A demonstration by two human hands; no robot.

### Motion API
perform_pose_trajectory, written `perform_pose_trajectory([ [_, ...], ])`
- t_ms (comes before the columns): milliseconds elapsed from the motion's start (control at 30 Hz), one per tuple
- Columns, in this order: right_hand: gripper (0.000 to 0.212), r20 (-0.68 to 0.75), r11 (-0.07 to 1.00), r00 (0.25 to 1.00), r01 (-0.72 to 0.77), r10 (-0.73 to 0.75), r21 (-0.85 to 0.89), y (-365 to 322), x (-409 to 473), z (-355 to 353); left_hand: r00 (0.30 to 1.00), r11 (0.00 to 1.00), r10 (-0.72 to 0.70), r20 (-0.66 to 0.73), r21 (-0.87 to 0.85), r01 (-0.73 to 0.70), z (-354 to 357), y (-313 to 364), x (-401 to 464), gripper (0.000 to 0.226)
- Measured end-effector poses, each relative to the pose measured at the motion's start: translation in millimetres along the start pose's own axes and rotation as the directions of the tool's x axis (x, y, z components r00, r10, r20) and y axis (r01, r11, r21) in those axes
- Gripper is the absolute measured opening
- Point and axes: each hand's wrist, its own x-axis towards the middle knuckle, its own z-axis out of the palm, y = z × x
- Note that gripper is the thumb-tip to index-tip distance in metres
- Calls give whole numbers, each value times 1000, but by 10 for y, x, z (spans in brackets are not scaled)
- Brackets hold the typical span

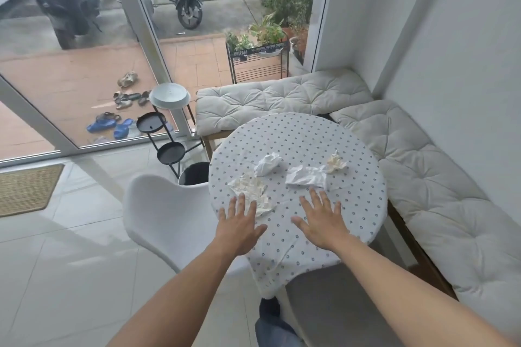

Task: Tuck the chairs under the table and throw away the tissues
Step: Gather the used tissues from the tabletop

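Two bare arms reach out over the near edge of a round counter (pixel 352 155) with a dotted cloth. The left hand (pixel 239 227) and the right hand (pixel 322 222) are both flat with fingers spread wide, and they hold nothing. The left fingertips (pixel 242 200) lie at the near edge of a flat, crinkled, cream tissue (pixel 252 191); whether they touch it is hard to tell. Just past the right hand lies a white crumpled tissue (pixel 306 176), close to the fingertips but apart. Farther back sits a white balled tissue (pixel 267 163), and to its right a small cream tissue (pixel 336 163). A white chair (pixel 166 214) stands to the left of the counter, pulled out, beside the left arm. Behind it a dark bin (pixel 194 175) sits on the floor. Cushioned benches (pixel 282 98) wrap the far side of the counter.
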Motion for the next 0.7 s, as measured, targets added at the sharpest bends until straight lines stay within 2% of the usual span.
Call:
perform_pose_trajectory([
  [167, 77, -32, 997, 997, -77, 77, 4, 154, 722, 102, 1000, 999, -23, 7, -35, 23, 55, -66, 842, 88],
  [300, 80, -59, 984, 983, -174, 172, -26, 323, 1211, 233, 998, 993, -67, 6, -94, 67, 157, -107, 1374, 104],
  [467, 88, -58, 961, 960, -276, 275, -7, 482, 1684, 425, 990, 981, -126, 70, -141, 135, 441, -187, 1736, 129],
  [533, 91, -47, 954, 953, -297, 299, 46, 488, 1831, 499, 992, 974, -120, 49, -186, 127, 578, -183, 1758, 134],
  [600, 92, -38, 947, 950, -305, 310, 98, 461, 1940, 548, 993, 971, -114, -30, -217, 105, 688, -187, 1747, 133],
  [700, 80, -99, 950, 956, -258, 278, 178, 406, 2049, 603, 992, 959, -22, -123, -282, -14, 794, -210, 1737, 116],
])
